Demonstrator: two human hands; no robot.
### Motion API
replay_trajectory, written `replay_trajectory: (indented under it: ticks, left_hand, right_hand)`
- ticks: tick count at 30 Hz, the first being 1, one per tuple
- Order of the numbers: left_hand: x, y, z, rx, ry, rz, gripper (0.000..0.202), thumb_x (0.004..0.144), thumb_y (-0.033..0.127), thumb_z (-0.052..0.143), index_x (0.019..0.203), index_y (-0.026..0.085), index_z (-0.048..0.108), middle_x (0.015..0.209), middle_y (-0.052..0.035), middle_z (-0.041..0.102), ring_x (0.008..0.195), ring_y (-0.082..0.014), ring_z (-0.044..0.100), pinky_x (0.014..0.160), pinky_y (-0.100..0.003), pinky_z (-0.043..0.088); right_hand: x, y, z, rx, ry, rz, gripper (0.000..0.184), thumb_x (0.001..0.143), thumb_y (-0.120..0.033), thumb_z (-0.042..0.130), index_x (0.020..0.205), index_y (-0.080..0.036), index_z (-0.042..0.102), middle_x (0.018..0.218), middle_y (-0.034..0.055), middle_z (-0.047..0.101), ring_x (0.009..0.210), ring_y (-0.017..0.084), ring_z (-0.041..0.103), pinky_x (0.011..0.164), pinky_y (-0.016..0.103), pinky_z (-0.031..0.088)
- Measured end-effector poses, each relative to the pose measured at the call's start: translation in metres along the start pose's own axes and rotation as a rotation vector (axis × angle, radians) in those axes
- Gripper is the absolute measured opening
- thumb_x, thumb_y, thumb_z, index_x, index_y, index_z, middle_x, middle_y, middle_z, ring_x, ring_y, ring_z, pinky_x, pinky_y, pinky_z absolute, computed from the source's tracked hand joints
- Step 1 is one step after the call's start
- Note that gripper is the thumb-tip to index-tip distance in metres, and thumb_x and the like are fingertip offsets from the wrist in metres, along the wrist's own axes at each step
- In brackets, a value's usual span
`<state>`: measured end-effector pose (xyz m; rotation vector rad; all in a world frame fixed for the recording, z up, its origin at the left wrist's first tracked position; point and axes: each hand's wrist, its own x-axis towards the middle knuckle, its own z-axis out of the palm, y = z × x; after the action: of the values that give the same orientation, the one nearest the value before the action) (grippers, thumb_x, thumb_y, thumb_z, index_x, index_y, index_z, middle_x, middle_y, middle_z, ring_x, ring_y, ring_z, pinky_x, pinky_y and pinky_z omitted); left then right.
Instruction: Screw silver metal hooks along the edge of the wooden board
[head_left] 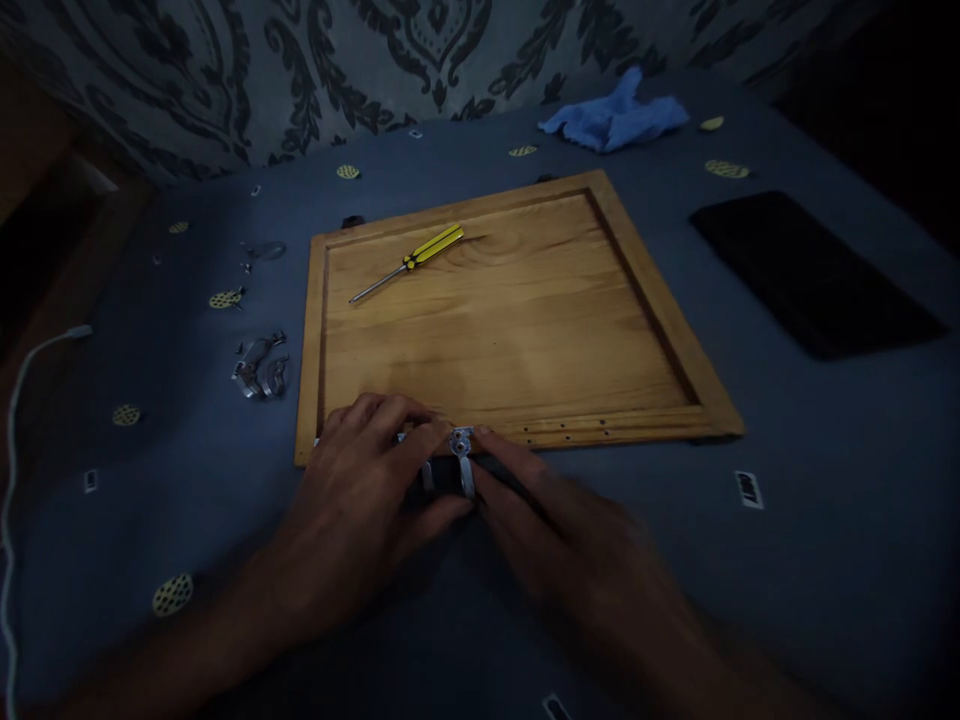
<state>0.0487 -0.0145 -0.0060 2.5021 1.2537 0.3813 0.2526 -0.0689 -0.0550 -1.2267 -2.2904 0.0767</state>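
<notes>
A framed wooden panel (480, 330) lies flat on the dark blue cloth, with several small holes along its near edge. At that edge, a silvery metal fitting (460, 440) with a plate and a curved lower part sits between my hands. My left hand (367, 490) is closed on it from the left, fingers over the panel's edge and thumb below. From the right, my right hand (555, 510) pinches the fitting, its index fingertip at the plate. My fingers partly hide the fitting, so its exact shape is unclear. A yellow-handled screwdriver (435, 246) rests on the panel.
Several loose metal fittings (261, 368) and small screws lie left of the panel. A blue cloth (619, 112) is crumpled at the back. To the right lies a dark flat rectangular object (814, 275). A white cable (16, 400) runs along the left side.
</notes>
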Motion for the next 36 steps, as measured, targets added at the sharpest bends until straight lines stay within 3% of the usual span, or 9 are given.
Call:
replay_trajectory:
  ticks: [11, 16, 24, 34, 36]
  left_hand:
    - [-0.001, 0.0, 0.0, -0.02, 0.007, 0.0, 0.034, 0.087, 0.024, 0.083, 0.117, 0.021, 0.066, 0.116, -0.0083, 0.069, 0.106, -0.0297, 0.064, 0.088, -0.051, 0.055]
    - [-0.001, 0.001, 0.0, -0.026, 0.003, -0.012, 0.035, 0.087, 0.025, 0.083, 0.118, 0.02, 0.067, 0.116, -0.0087, 0.069, 0.106, -0.0301, 0.064, 0.089, -0.052, 0.055]
    - [-0.001, 0.002, 0.001, -0.027, 0.002, -0.014, 0.034, 0.088, 0.026, 0.083, 0.117, 0.021, 0.067, 0.118, -0.0083, 0.069, 0.106, -0.0306, 0.064, 0.089, -0.053, 0.055]
    - [-0.001, 0.002, -0.001, -0.024, 0.014, 0.0, 0.032, 0.087, 0.027, 0.084, 0.113, 0.019, 0.067, 0.117, -0.0104, 0.07, 0.105, -0.0314, 0.065, 0.088, -0.054, 0.056]
    - [-0.001, 0.002, -0.001, -0.025, 0.012, 0.005, 0.031, 0.088, 0.027, 0.083, 0.113, 0.019, 0.068, 0.117, -0.0111, 0.07, 0.104, -0.0317, 0.065, 0.087, -0.055, 0.056]
  right_hand:
    - [0.0, 0.011, -0.006, -0.052, -0.061, -0.117, 0.048, 0.099, 0.001, 0.034, 0.139, -0.006, 0.059, 0.142, 0.0188, 0.068, 0.118, 0.021, 0.074, 0.079, 0.028, 0.067]
    - [0.001, 0.017, -0.008, -0.037, -0.085, -0.152, 0.055, 0.092, 0.006, 0.035, 0.139, -0.008, 0.06, 0.146, 0.0159, 0.066, 0.118, 0.02, 0.073, 0.088, 0.029, 0.066]
    - [0.0, 0.022, -0.005, -0.045, -0.132, -0.203, 0.059, 0.086, 0.006, 0.036, 0.137, -0.01, 0.062, 0.147, 0.0196, 0.064, 0.098, 0.02, 0.077, 0.072, 0.03, 0.066]
    - [-0.007, 0.023, 0.001, -0.023, -0.11, -0.175, 0.059, 0.087, 0.007, 0.038, 0.139, -0.011, 0.059, 0.148, 0.0215, 0.062, 0.093, 0.02, 0.076, 0.072, 0.033, 0.064]
    - [-0.003, 0.024, -0.003, -0.042, -0.13, -0.195, 0.056, 0.087, 0.008, 0.04, 0.136, -0.01, 0.061, 0.146, 0.0214, 0.064, 0.085, 0.018, 0.076, 0.069, 0.031, 0.063]
